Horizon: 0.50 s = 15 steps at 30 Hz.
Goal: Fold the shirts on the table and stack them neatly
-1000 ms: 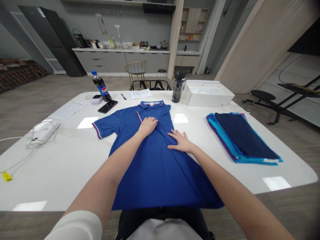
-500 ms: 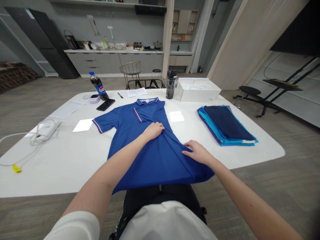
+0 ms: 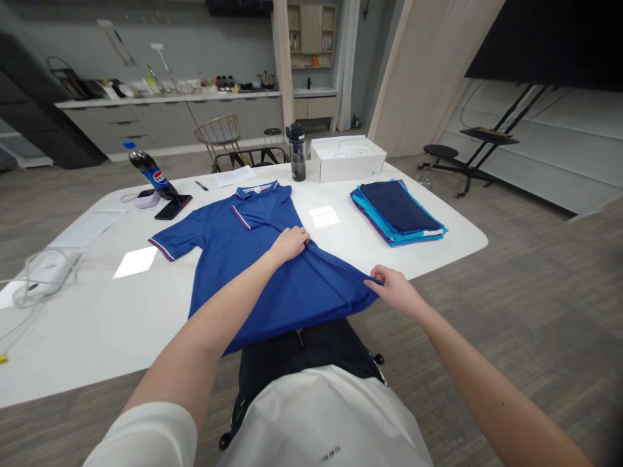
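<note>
A blue polo shirt (image 3: 243, 272) with red and white trim lies on the white table, its collar toward the far side and its hem over the near edge. One sleeve is spread to the left; the other is folded in over the chest. My left hand (image 3: 291, 244) is closed on the shirt's right side, around mid-length, pinching the fabric. My right hand (image 3: 393, 288) pinches the shirt's lower right edge and holds it stretched out to the right, past the table's near edge.
Folded clothes (image 3: 399, 207) are stacked at the right of the table (image 3: 452, 250). Behind stand a white box (image 3: 348, 161) and a dark bottle (image 3: 297, 152). A cola bottle (image 3: 154, 174), a phone (image 3: 173, 207), papers (image 3: 87, 227) and a cabled white device (image 3: 48, 272) are at the left.
My right hand has closed on the shirt's edge and drawn it outward. My left hand stays on the shirt's side. The view has turned to the right.
</note>
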Motion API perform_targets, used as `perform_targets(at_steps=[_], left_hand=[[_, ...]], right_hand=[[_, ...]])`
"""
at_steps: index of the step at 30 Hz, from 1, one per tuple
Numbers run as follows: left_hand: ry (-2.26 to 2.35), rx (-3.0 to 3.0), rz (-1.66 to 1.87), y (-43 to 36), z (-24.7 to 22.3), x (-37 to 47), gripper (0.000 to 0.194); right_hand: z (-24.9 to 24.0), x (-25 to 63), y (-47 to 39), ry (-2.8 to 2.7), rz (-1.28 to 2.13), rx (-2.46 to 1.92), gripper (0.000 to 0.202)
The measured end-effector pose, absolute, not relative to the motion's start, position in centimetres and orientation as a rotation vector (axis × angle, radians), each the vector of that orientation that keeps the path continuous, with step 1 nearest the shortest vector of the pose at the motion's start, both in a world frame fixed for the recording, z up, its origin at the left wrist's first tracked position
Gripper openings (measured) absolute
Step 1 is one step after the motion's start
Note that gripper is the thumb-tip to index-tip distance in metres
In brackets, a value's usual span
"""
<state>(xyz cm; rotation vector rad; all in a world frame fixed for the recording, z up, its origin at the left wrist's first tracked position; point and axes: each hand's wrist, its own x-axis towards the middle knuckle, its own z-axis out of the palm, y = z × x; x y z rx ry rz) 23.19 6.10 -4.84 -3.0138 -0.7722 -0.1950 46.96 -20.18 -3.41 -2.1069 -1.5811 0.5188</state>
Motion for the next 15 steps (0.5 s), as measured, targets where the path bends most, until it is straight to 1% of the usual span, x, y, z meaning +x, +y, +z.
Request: perform_targets(at_steps=[3, 5, 8, 10, 12, 15], left_hand=[[-0.802, -2.977, -0.278, 6.2, -3.2, 21.4, 0.019], [-0.836, -2.957, -0.313, 6.2, -2.2, 19.5, 0.021], [-0.903, -2.922, -0.292, 5.2, -1.8, 15.7, 0.026], [-0.952, -2.873, -0.245, 3.9, -2.3, 13.1, 0.028], [-0.991, -2.845, -0.195, 2.1, -3.2, 10.9, 0.029], [-1.001, -2.905, -0.184, -0.2, -4.5, 9.0, 0.032]], right_hand=[[0.0, 43.5, -20.7, -1.552, 0.641, -1.824, 0.020], [2.0, 40.4, -20.8, -1.607, 0.729, -1.687, 0.020], [3.4, 35.2, -20.8, -1.792, 0.824, -1.571, 0.015], [2.7, 32.2, -20.8, -1.968, 0.874, -1.549, 0.014], [1.0, 30.0, -20.8, -2.142, 0.968, -1.551, 0.017], [-1.7, 28.7, -20.4, -2.286, 1.067, -1.603, 0.021]])
